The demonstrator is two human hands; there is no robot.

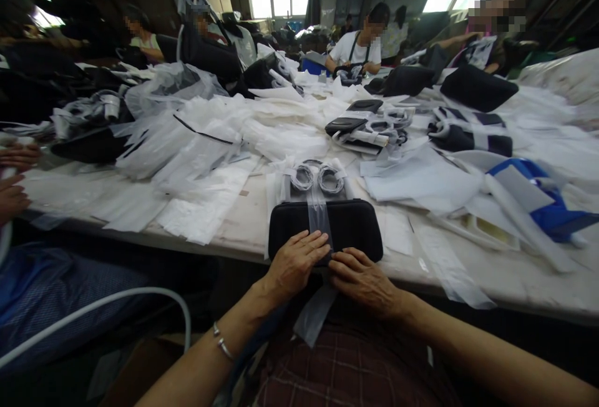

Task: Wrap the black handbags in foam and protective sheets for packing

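Note:
A black padded case (355, 226) lies at the table's near edge, with a clear plastic strip (319, 210) running down its middle and hanging over the edge toward my lap. My left hand (299, 261) rests on the case's lower front, fingers stretched across the strip. My right hand (362, 279) lies beside it, its fingertips at the strip and the case's lower edge; its fingers are bent close together, and whether they grip the strip is unclear. Behind the case, two coiled cables (331, 179) sit on a grey piece under the strip.
White foam sheets and plastic bags (201, 138) cover the table (243, 232). More black cases (349, 125) lie ahead, and a blue bag (550, 207) is at the right. Another person's hands (14, 179) show at the left edge. Several people work across the table.

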